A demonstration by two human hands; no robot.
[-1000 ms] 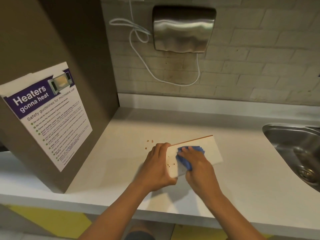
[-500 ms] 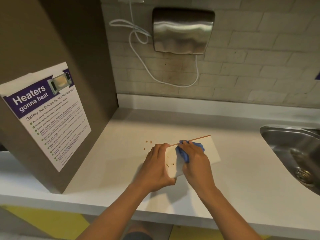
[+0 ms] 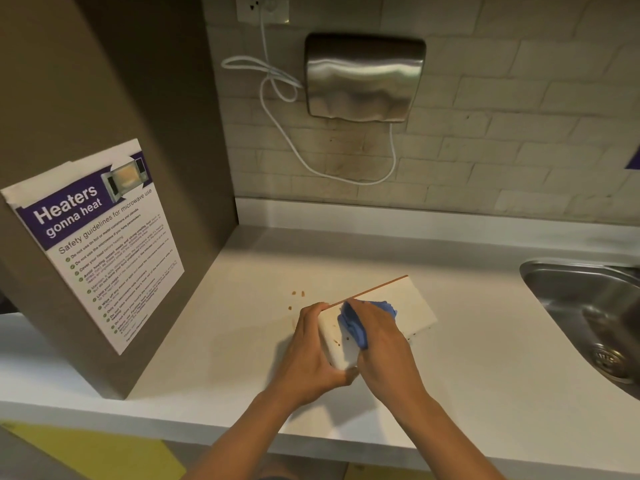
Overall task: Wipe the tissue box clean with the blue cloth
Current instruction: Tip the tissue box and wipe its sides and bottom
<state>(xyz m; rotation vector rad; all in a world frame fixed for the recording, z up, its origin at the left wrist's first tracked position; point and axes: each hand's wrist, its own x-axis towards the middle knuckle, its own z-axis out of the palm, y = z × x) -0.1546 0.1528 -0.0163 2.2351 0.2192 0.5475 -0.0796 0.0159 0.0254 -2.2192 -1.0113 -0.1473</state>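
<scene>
The white tissue box [image 3: 412, 303] with a thin brown far edge lies flat on the pale counter [image 3: 467, 368]. My left hand [image 3: 308, 348] grips its near-left end, fingers curled over the far side and thumb under the near corner. My right hand [image 3: 381, 337] presses the bunched blue cloth [image 3: 353, 323] onto the box's top, near the left end, fingers curled over the cloth. A few brown specks show on the box top by the cloth.
Brown crumbs [image 3: 298, 294] lie on the counter just left of the box. A steel sink [image 3: 595, 317] sits at the right. A brown cabinet side with a microwave poster [image 3: 100, 244] stands at the left. A metal hand dryer [image 3: 363, 77] hangs on the tiled wall.
My right hand slid the blue cloth leftwards and towards the box's far edge. My left hand kept its grip on the box's left end.
</scene>
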